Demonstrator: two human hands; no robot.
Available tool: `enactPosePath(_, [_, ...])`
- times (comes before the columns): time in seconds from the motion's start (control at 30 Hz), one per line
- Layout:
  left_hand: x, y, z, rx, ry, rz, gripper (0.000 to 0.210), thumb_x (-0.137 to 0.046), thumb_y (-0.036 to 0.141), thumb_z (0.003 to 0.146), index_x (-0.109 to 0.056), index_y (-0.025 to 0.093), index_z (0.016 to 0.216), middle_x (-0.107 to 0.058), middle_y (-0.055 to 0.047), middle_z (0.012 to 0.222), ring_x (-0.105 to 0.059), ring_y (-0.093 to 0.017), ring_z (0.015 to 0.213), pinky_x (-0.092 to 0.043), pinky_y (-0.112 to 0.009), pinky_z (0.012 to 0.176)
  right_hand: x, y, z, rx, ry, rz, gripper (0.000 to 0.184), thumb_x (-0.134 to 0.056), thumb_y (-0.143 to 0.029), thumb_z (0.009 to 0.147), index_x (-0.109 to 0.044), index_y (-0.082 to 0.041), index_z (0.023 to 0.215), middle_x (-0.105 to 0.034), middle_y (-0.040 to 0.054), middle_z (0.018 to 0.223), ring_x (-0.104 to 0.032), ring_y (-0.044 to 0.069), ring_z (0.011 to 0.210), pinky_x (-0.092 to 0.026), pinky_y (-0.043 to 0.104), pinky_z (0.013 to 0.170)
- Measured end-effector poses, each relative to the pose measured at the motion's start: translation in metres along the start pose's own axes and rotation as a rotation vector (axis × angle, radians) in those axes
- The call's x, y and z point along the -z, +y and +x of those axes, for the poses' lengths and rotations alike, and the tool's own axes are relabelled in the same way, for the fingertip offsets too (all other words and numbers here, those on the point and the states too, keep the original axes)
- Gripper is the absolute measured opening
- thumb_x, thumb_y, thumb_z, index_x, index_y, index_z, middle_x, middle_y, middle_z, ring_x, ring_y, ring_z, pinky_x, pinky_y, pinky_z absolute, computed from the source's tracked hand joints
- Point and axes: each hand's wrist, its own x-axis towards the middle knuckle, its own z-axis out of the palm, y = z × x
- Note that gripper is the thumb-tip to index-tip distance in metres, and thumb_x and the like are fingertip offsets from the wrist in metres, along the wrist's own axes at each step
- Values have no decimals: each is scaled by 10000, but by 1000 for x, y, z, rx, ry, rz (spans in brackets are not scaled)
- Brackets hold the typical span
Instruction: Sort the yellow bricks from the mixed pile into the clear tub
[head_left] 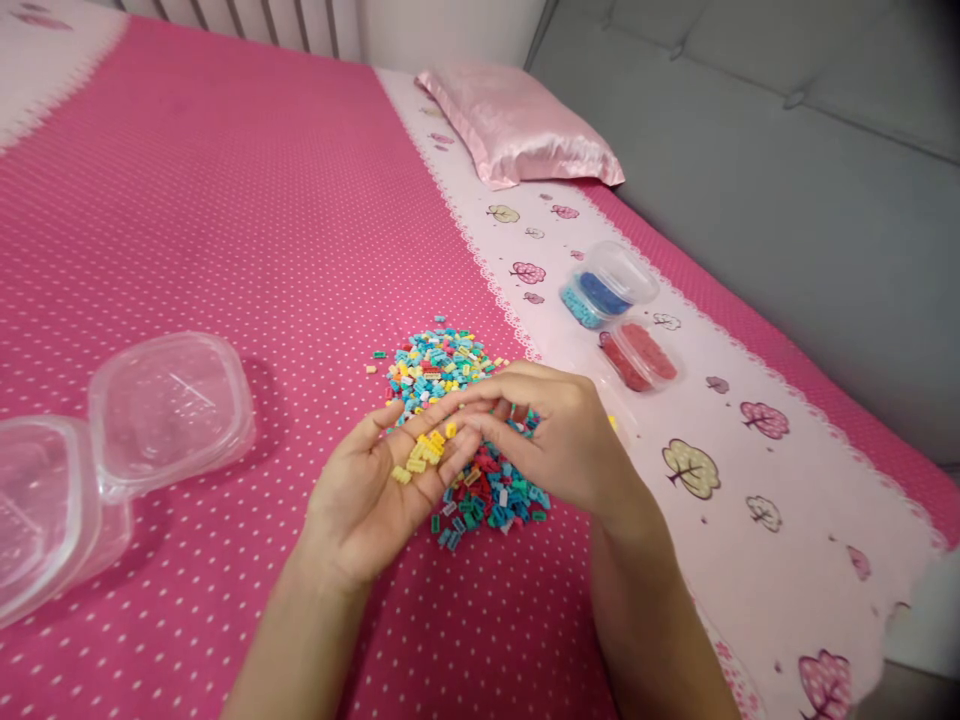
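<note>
My left hand [375, 480] is palm up, with several small yellow building bricks [424, 452] lying in its cupped palm and on the fingers. Over its fingertips comes my right hand [551, 430], thumb and fingers drawn together near a single yellow brick. Whether anything sits in that pinch is hidden. Below and behind both hands lies a heap of mixed small bricks [442, 365], in blue, teal, red, yellow and white. My hands cover the middle of the heap.
Two clear plastic containers [172, 415] stand at the left on the pink dotted bedspread [300, 250]. To the right, a clear container [585, 305] holds light and dark blue bricks, beside another with red bricks [637, 355]. A pink pillow [517, 125] lies against the grey headboard [750, 150].
</note>
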Motion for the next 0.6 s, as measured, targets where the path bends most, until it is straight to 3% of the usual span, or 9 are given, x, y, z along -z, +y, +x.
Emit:
enactPosePath(0.1, [-2, 1, -1, -25, 54, -21, 375, -341, 240, 925, -619, 16, 1038, -688, -191, 950, -696, -232, 846, -589, -313, 765, -2, 7, 2, -46, 61, -46, 205, -563, -119, 839, -711, -188, 963, -716, 18, 910, -637, 123, 799, -495, 256, 739])
enactPosePath(0.17, [-3, 3, 0, -88, 129, -21, 336, -358, 212, 914, -631, 25, 975, -682, -168, 871, -687, -203, 756, -593, -280, 682, -4, 17, 3, -130, 96, -122, 221, -541, -126, 849, -710, -185, 980, -722, 35, 955, -648, 145, 835, -501, 285, 765])
enactPosePath(0.27, [-2, 6, 0, -205, 222, -15, 300, -362, 169, 895, -627, 55, 816, -626, -107, 707, -628, -153, 603, -568, -245, 571, -9, 32, 4, -276, 3, -265, 258, -508, -126, 855, -713, -191, 997, -723, 56, 1021, -654, 188, 917, -490, 337, 834])
enactPosePath(0.37, [0, 8, 1, -230, 234, -21, 323, -345, 157, 888, -593, 83, 694, -565, -80, 646, -590, -137, 574, -542, -231, 538, -15, 41, 4, -352, -132, -379, 319, -446, -116, 867, -710, -202, 1025, -708, 67, 1086, -635, 216, 1009, -457, 354, 884])
enactPosePath(0.47, [3, 8, 1, -222, 208, -13, 334, -338, 155, 885, -578, 91, 662, -532, -69, 639, -568, -131, 574, -524, -224, 525, -14, 42, 2, -404, -242, -436, 357, -423, -80, 831, -713, -229, 978, -719, 47, 1033, -645, 207, 959, -448, 317, 807])
enactPosePath(0.6, [4, 8, 2, -225, 188, -8, 328, -340, 149, 878, -578, 90, 660, -515, -64, 646, -551, -127, 577, -516, -223, 529, -4, 37, 1, -508, -322, -495, 301, -442, -90, 773, -702, -240, 766, -712, 15, 783, -634, 185, 765, -373, 270, 619])
